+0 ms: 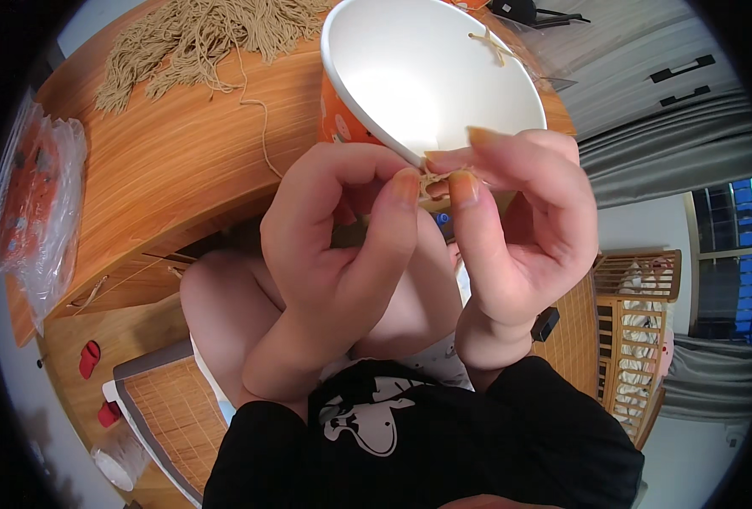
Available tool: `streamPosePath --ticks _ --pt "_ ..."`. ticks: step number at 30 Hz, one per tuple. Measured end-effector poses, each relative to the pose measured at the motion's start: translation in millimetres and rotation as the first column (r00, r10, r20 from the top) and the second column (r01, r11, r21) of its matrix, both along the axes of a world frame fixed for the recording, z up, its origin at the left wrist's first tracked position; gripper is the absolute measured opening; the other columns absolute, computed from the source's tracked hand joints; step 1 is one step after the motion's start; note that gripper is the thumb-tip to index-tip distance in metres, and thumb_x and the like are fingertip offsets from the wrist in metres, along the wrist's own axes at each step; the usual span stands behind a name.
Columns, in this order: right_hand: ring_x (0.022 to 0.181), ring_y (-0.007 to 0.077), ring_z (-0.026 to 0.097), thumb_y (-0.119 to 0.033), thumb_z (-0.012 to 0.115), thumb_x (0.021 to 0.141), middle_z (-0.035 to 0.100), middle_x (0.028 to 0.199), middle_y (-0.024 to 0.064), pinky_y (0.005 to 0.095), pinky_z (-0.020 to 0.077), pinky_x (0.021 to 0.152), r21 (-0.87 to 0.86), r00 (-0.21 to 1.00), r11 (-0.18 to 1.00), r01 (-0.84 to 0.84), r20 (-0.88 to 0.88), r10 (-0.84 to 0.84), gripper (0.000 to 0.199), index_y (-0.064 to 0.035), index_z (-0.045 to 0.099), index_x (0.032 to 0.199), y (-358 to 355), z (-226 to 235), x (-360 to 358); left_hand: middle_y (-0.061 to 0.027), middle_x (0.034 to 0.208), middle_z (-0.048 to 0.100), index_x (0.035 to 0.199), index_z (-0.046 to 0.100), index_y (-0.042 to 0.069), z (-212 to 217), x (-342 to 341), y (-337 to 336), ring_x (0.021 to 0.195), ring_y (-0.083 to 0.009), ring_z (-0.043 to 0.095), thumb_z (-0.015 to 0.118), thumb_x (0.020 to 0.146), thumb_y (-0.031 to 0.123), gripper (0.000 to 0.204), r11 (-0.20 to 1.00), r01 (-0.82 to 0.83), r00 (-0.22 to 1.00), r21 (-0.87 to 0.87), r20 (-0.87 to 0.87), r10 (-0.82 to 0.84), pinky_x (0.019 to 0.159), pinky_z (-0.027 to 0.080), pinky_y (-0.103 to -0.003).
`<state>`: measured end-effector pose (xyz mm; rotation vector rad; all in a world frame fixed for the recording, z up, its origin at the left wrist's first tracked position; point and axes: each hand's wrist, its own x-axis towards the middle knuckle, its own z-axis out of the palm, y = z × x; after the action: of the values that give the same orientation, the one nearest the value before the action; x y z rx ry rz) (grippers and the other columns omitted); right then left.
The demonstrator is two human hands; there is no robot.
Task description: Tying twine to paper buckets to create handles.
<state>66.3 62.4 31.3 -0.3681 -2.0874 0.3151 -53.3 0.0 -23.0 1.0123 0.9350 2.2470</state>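
Your left hand and right hand pinch together on a string at the paper cup's near rim, frame centre. Pull hard and that thin rim could tear.

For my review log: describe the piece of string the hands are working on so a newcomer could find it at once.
Start at the big white paper cup with an orange outside, tilted over the wooden table. At its near rim, the left hand and right hand pinch a short tan string. Unlike the loose yarn pile behind, it's at the rim.
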Motion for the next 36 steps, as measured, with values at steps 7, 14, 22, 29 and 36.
streamPosePath --ticks 7,14,22,29,36 --pt "0.089 0.0136 0.049 0.006 0.067 0.084 0.075 0.095 0.0084 0.0227 0.0436 0.079 -0.005 1.0 1.0 0.03 -0.001 -0.03 0.013 -0.0007 0.069 0.095 -2 0 1 0.001 0.083 0.064 0.098 0.066 -0.001 -6 -7 -1 0.072 -0.0011 0.054 0.065 0.094 0.005 0.007 0.999 0.035 0.997 -0.001 -0.068 -0.035 0.063 0.041 -0.015" --pt "0.086 0.0171 0.06 -0.003 0.073 0.078 0.074 0.094 0.0016 0.0293 0.0393 0.085 0.123 0.996 0.99 0.075 -0.058 -0.068 0.015 -0.01 0.072 0.092 6 -5 1 0.0007 0.082 0.064 0.096 0.066 -0.002 -6 -8 -5 0.071 -0.003 0.054 0.059 0.1 0.011 0.015 0.989 0.13 0.987 -0.074 -0.085 -0.136 0.064 0.042 -0.017" --pt "0.09 0.0193 0.061 -0.01 0.074 0.08 0.072 0.106 0.0068 0.0319 0.0367 0.09 0.114 0.986 0.99 0.078 -0.157 -0.059 0.013 -0.0097 0.069 0.092 11 -13 -1 -0.0001 0.073 0.063 0.088 0.066 -0.002 -10 -4 -1 0.066 -0.0029 0.053 0.054 0.103 0.015 0.026 0.986 0.164 0.986 -0.015 -0.02 -0.164 0.058 0.04 -0.018" --pt "0.119 0.0279 0.047 -0.02 0.078 0.08 0.059 0.134 0.0147 0.0363 0.0334 0.101 0.079 0.967 0.975 0.207 -0.17 -0.191 0.012 -0.0141 0.072 0.089 1 -35 4 0.0016 0.068 0.06 0.104 0.071 -0.006 0 2 -2 0.063 -0.0024 0.052 0.052 0.106 0.02 0.032 0.962 0.249 0.969 -0.117 0.027 -0.247 0.056 0.039 -0.018" --pt "0.125 0.0296 0.042 -0.023 0.079 0.08 0.054 0.141 0.0157 0.0386 0.0314 0.105 0.045 0.967 0.968 0.247 -0.08 -0.243 0.009 -0.0163 0.073 0.084 -7 -38 8 -0.0008 0.082 0.071 0.11 0.073 -0.003 -5 -7 2 0.061 0.0007 0.046 0.056 0.104 0.019 0.028 0.852 0.523 0.818 0.008 0.275 -0.505 0.056 0.036 -0.017"
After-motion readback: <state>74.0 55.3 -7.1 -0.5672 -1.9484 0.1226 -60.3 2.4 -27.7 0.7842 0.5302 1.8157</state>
